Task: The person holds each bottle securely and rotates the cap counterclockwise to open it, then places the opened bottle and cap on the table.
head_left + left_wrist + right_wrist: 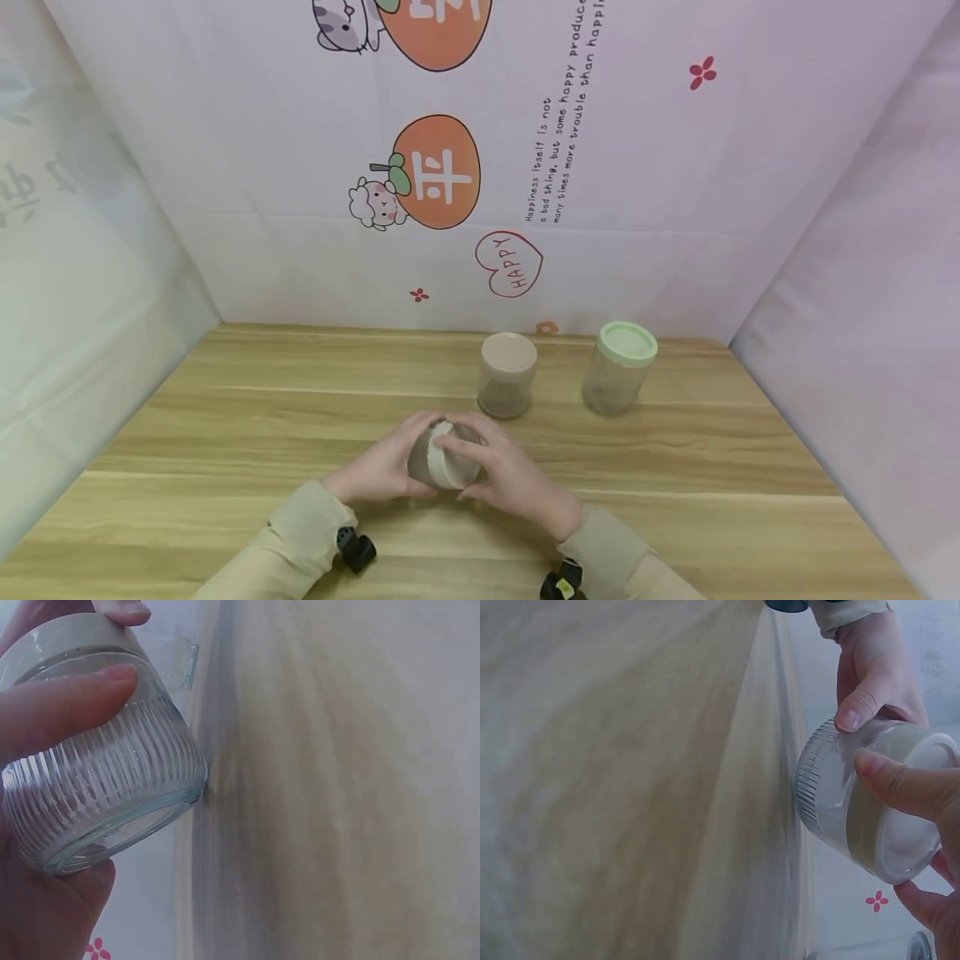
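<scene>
Between both hands a ribbed clear glass jar [112,757] with a cream lid [866,825] is held tilted on its side, close over the table. My left hand [386,462] grips the glass body, its thumb along the ribbed side in the left wrist view. At the lid end, my right hand [513,475] has its thumb and fingers curled round the lid. The lid sits on the jar's mouth, and its top faces right in the head view.
Behind the hands stand a jar with a beige-pink lid [509,353] and, farther right, a jar with a light green lid [628,343]. Both are upright on the wooden table [262,400]. A printed white cloth [637,167] borders the table's back and sides.
</scene>
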The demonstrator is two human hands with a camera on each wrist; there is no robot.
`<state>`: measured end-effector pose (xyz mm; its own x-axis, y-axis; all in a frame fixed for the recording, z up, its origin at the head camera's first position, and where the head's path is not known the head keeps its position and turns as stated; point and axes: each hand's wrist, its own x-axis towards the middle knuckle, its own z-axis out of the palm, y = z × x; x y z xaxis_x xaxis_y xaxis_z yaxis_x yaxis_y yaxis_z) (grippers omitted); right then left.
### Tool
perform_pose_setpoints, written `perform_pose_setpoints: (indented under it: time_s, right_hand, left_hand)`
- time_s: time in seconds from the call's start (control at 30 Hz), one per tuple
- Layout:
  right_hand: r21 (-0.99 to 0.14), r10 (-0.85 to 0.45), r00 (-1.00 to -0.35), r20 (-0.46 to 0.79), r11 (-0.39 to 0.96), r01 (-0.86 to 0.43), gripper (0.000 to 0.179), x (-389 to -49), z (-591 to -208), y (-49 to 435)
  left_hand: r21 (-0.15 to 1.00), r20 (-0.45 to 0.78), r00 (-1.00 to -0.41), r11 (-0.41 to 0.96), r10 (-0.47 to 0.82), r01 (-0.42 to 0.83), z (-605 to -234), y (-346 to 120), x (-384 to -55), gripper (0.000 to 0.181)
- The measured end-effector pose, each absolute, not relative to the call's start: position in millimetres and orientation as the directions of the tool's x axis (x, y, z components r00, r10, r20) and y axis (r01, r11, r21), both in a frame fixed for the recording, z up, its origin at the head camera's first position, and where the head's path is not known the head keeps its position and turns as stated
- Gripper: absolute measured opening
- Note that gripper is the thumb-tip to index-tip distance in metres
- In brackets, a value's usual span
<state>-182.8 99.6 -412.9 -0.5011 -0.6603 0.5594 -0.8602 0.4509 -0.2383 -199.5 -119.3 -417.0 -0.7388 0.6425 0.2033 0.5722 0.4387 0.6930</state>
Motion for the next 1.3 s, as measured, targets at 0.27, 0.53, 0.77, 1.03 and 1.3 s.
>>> perform_pose_setpoints:
  time_s: [0.27, 0.53, 0.77, 1.03, 1.3]
  right_hand:
    - [-0.235, -0.674, -0.514, 0.531, 0.466, -0.853, 0.083, -184, -413, 103]
    - [-0.467, -0.595, -0.712, 0.372, 0.543, -0.698, 0.102, -182, -415, 111]
    - [-0.705, -0.38, -0.893, 0.242, 0.563, -0.431, 0.076, -181, -403, 106]
    - [-0.731, -0.272, -0.956, 0.107, 0.63, -0.261, 0.074, -182, -392, 96]
    - [-0.695, -0.244, -0.968, 0.067, 0.684, -0.22, 0.072, -181, -388, 88]
  left_hand:
    - [0.67, 0.218, -0.74, 0.454, 0.636, 0.587, -421, -120, -200, 0.094]
    - [0.668, 0.197, -0.744, 0.469, 0.638, 0.578, -424, -118, -199, 0.095]
    - [0.653, 0.185, -0.763, 0.503, 0.619, 0.566, -417, -117, -199, 0.095]
    - [0.638, 0.193, -0.76, 0.509, 0.621, 0.578, -415, -114, -199, 0.093]
    - [0.627, 0.198, -0.751, 0.508, 0.63, 0.591, -415, -112, -198, 0.091]
